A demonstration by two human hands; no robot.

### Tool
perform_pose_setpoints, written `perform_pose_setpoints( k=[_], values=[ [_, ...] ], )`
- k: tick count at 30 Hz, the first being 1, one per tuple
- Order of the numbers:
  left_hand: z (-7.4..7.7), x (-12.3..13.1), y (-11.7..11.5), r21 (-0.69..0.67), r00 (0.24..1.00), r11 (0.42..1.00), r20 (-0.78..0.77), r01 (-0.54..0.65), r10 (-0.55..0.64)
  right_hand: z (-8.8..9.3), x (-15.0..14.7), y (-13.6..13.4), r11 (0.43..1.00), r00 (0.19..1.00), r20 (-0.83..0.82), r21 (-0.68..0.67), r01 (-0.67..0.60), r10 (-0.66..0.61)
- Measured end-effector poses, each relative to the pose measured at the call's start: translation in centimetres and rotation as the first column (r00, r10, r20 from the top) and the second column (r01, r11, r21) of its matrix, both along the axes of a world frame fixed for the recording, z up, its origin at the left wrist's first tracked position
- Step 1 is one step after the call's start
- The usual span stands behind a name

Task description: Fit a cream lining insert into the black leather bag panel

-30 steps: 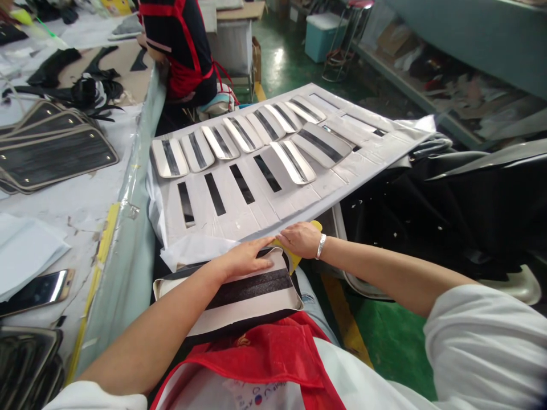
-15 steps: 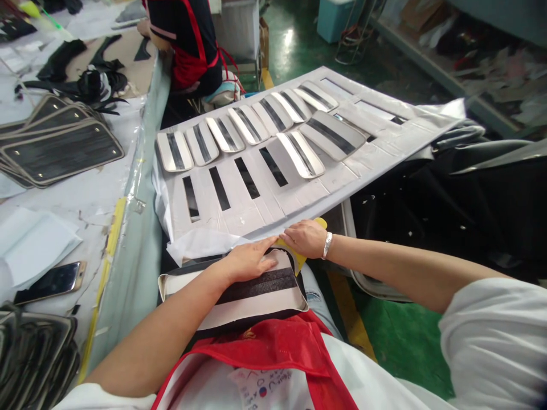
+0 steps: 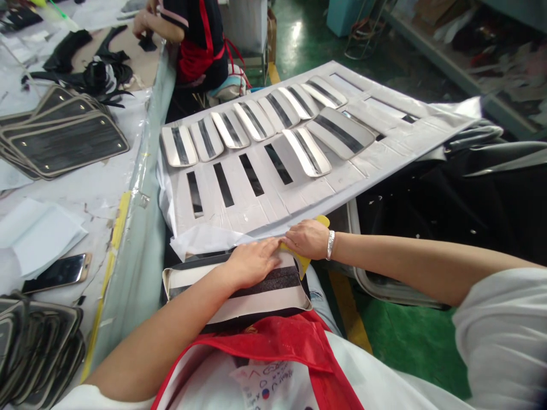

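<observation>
Across my lap lies a rounded rectangular panel [image 3: 260, 299], cream with a dark stripe and black material around its edge. My left hand [image 3: 254, 262] reaches over it, thumb on the near face and fingers closed at the far right rim. Close beside those fingertips, my right hand [image 3: 306, 239] is wrapped round a flat yellow tool [image 3: 305, 266]. The tool's rounded end sticks out above the hand, and its lower part shows by the panel's right corner. What its working edge touches is hidden.
Ahead stands a white-covered board [image 3: 239, 213] with dark slots and several striped panels [image 3: 280, 111]. On the left table are a phone [image 3: 60, 273], white sheets [image 3: 47, 233] and stacked dark panels [image 3: 68, 145]. A co-worker [image 3: 200, 42] sits at its far end.
The view has shifted slightly. My hands stay at the panel's far right corner, with the left fingers a little more bunched. The co-worker's hands have come into view, holding a dark piece.
</observation>
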State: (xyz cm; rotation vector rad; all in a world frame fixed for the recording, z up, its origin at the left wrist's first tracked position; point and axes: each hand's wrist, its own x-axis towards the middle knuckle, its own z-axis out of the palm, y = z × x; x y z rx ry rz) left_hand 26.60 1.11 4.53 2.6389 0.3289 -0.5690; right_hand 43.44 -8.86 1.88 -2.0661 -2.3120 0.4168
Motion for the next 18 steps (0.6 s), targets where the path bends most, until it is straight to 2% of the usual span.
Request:
perform_pose_setpoints(
  k=[4,6,9,11,18],
  values=[
    [-0.4,-0.3,-0.6,0.108,1.000,0.994,0.014,-0.016,0.015,0.2,-0.6,0.2,0.999,1.000,0.017,-0.036,0.020,-0.019],
    [-0.4,-0.2,-0.4,0.077,1.000,0.997,0.001,-0.020,0.020,0.5,-0.9,-0.1,0.994,0.996,0.038,-0.074,0.083,-0.080],
    [-0.2,-0.2,0.1,-0.048,1.000,0.999,-0.003,0.026,-0.026,1.0,-1.5,-1.0,0.968,0.979,0.054,-0.151,0.201,-0.195],
    [-0.1,-0.2,0.1,-0.084,0.999,0.995,0.002,0.051,-0.051,1.4,-1.9,-1.6,0.948,0.967,0.057,-0.194,0.254,-0.247],
    [-0.8,0.4,-2.8,0.129,0.998,0.990,0.031,0.050,-0.055,1.6,-2.3,-3.3,0.865,0.916,0.094,-0.305,0.400,-0.390]
  ],
)
